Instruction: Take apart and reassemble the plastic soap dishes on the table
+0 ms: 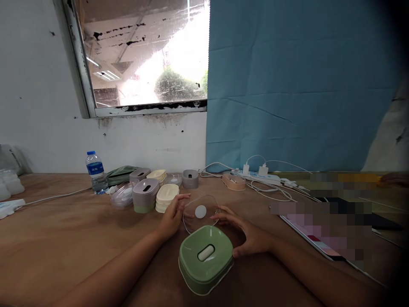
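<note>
A clear plastic cover with a white round spot stands tilted between my hands, just behind a green box. My left hand holds its left edge, and some fingers show through the plastic behind it. At the right edge, the fingers of my right hand are on the same cover, while the thumb is spread down to the side of the green box. The green box has rounded corners, a pale lower rim and an oval slot with a white piece in it. It sits on the brown table.
Behind my left hand stand a lilac-and-green box, cream lids, clear plastic pieces and a grey box. A water bottle is further left. Back right are a peach box, a power strip and white cables.
</note>
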{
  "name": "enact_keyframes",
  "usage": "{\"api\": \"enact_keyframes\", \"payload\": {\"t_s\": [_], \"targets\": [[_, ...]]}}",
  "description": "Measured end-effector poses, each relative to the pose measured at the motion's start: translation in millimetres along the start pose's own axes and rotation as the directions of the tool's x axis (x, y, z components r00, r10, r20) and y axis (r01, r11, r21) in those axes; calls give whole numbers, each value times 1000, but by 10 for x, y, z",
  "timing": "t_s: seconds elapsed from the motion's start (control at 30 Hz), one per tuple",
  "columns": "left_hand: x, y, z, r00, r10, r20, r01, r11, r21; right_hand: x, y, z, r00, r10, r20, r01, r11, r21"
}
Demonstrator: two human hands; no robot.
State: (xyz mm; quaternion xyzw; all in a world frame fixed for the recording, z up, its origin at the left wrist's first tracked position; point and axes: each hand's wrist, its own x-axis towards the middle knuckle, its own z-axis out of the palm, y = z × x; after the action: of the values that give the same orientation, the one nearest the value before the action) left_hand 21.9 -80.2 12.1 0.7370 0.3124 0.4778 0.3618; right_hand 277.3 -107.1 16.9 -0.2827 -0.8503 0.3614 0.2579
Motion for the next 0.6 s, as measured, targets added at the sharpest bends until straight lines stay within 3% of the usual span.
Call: {"api": "enact_keyframes", "payload": {"t_s": [0.07, 0.1, 0.17, 0.23, 0.27, 0.3, 0.43, 0.6], "targets": [[-4, 6, -69, 986, 162, 38, -166, 972, 168, -6, -13, -11, 1000, 8, 16, -7, 999, -47], [-6, 17, -110, 965, 234, 115, -258, 926, 275, -7, -19, -17, 1000, 12, 24, -11, 998, -63], [-8, 48, -189, 877, 309, 369, -459, 764, 452, -8, -32, -28, 999, 28, 38, -25, 996, -84], [-9, 83, -245, 759, 275, 591, -622, 574, 532, -6, -44, -37, 998, 45, 48, -39, 993, -109], [-9, 97, -259, 722, 244, 647, -666, 496, 556, -5, -48, -41, 997, 50, 52, -43, 991, -124], [-9, 109, -262, 710, 222, 668, -686, 431, 586, -4, -50, -44, 997, 54, 55, -46, 989, -139], [-14, 137, -212, 744, 221, 630, -668, 241, 704, -17, -26, -54, 996, 80, 49, -71, 984, -164], [-37, 164, -170, 666, 235, 708, -734, 35, 678, -32, 63, -33, 995, 96, -3, -96, 992, -79]]}}
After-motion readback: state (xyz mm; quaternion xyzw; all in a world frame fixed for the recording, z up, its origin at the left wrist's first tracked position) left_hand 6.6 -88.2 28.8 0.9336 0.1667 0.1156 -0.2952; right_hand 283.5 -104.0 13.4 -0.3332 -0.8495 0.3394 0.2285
